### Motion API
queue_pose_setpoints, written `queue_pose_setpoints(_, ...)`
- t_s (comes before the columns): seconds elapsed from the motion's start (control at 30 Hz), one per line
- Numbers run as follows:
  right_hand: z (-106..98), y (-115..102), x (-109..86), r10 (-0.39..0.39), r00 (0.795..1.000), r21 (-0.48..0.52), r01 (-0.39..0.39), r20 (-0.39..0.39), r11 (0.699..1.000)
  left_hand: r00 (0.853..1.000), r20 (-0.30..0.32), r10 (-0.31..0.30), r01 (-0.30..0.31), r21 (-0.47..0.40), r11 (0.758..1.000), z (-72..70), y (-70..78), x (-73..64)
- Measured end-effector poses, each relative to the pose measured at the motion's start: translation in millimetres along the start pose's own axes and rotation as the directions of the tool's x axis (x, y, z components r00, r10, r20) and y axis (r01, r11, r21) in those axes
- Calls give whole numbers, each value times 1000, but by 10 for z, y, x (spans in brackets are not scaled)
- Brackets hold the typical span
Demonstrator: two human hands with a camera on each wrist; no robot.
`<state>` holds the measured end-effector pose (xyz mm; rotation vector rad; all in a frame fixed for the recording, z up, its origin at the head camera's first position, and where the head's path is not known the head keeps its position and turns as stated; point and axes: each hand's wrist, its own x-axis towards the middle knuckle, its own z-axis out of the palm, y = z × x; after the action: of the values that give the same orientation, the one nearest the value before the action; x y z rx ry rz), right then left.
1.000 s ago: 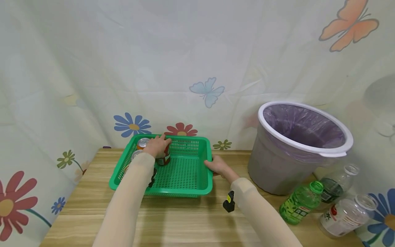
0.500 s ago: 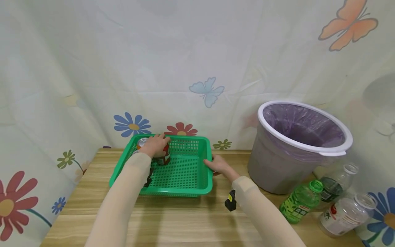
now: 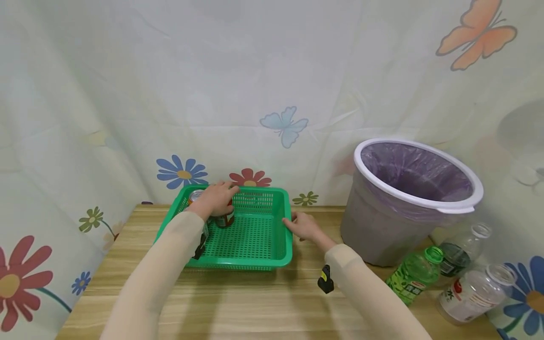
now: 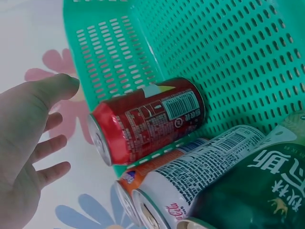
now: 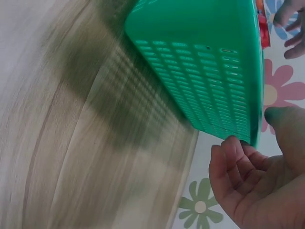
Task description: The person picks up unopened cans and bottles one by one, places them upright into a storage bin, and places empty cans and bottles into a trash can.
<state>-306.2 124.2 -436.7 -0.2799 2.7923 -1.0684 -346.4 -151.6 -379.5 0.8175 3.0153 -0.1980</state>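
Note:
A green plastic basket (image 3: pixel 255 261) stands on the table with drink cans along its left side. My left hand (image 3: pixel 216 200) is over the back left of it, above a red can (image 4: pixel 147 121). In the left wrist view that hand (image 4: pixel 28 143) has its fingers spread, apart from the can's top. Beside the red can stand an orange can (image 4: pixel 157 166), a white can (image 4: pixel 209 174) and a dark green can (image 4: pixel 257 191). At the basket's right rim is my right hand (image 3: pixel 306 226). Its relaxed fingertips (image 5: pixel 231 145) are right at the outer wall, with the thumb off the rim.
Right of the basket stands a grey bin (image 3: pixel 378 236) with a purple liner. In front of it are a green bottle (image 3: pixel 414 276), a clear bottle with a dark label (image 3: pixel 456 255) and a clear wide-mouthed bottle (image 3: pixel 471 295). A patterned curtain (image 3: pixel 221 94) hangs behind the table.
My left hand has lifted off the red can, which stays in the basket. My right hand has loosened and shifted slightly right at the rim.

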Motion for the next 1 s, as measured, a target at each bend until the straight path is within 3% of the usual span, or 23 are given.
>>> queue_pose_setpoints(0.2, -85, -43, -76, -68, 995, -165, 55, -74, 985, 999, -36, 35, -34, 49, 998, -51, 102, -41)
queue_pose_setpoints(0.4, -152, -76, -149, -145, 981, -252, 109, -128, 961, 990, -110, 89, -82, 65, 995, -57, 176, -92)
queue_pose_setpoints(0.6, -224, -86, -242, -212, 965, -270, 164, -156, 949, 969, -200, 146, -142, 38, 989, -22, 258, -129)
queue_pose_setpoints(0.83, -281, -45, -338, -288, 944, -300, 231, -160, 926, 947, -278, 162, -169, -2, 986, 39, 378, -107)
queue_pose_setpoints(1.0, -310, -42, -445, -324, 934, -297, 271, -148, 916, 921, -351, 169, -186, -16, 982, 74, 491, -74)
